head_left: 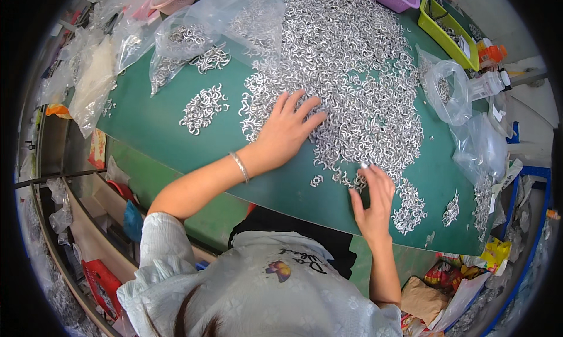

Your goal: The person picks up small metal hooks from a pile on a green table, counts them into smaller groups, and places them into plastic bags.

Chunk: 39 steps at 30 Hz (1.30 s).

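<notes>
Bare stretches of the green table mat [152, 123] are lying open along the near edge, left of the flat left hand [287, 131] and below its forearm. A small separate cluster of silver C-shaped metal clips [202, 108] is interrupting that open strip. The large heap of silver C-shaped metal clips [346, 73] is covering the middle, reaching the right hand [372, 199]. Crumpled clear plastic bags [193, 26] are crowding the far left; a knotted clear bag [448, 90] and a yellow-green plastic tray [448, 35] are closing the right side.
</notes>
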Tool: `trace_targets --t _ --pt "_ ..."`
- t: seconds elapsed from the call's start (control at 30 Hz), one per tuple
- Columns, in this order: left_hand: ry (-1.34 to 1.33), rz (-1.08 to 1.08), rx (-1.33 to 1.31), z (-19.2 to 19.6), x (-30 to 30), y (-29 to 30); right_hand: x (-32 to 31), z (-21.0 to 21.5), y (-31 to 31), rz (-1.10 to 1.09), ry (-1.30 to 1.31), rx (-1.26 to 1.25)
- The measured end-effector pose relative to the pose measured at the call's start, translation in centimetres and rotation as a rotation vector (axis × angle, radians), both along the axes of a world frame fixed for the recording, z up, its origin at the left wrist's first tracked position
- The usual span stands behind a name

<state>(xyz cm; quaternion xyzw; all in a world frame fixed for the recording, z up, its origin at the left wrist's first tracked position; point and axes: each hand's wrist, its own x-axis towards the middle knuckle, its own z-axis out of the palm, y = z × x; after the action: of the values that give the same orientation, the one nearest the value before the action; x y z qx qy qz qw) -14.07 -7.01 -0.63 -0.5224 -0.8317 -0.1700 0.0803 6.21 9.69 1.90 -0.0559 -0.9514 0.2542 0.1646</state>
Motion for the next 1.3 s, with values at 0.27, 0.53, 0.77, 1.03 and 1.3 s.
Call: trace_targets --t 0.27,0.53,0.77,1.03,1.3 --pt "-0.351 0.027 0.271 2.5 -1.8 2.1 -5.5 -0.8 -2.8 -0.064 0.090 -0.087" --pt "-0.621 -0.060 0.301 4.0 3.8 -0.1 -4.1 0.1 -2.0 -0.240 0.226 -0.388" --pt "-1.130 -0.042 0.192 4.1 3.9 -0.6 -4.4 -0.2 -3.0 -0.094 0.128 -0.678" --pt "-0.834 0.674 0.852 6.4 -14.7 -9.8 -4.2 -0.2 -3.4 -0.089 0.039 -0.610" --pt "-1.249 0.703 1.757 2.5 -21.5 -9.2 -4.7 0.5 -3.6 -0.017 0.050 -0.515"
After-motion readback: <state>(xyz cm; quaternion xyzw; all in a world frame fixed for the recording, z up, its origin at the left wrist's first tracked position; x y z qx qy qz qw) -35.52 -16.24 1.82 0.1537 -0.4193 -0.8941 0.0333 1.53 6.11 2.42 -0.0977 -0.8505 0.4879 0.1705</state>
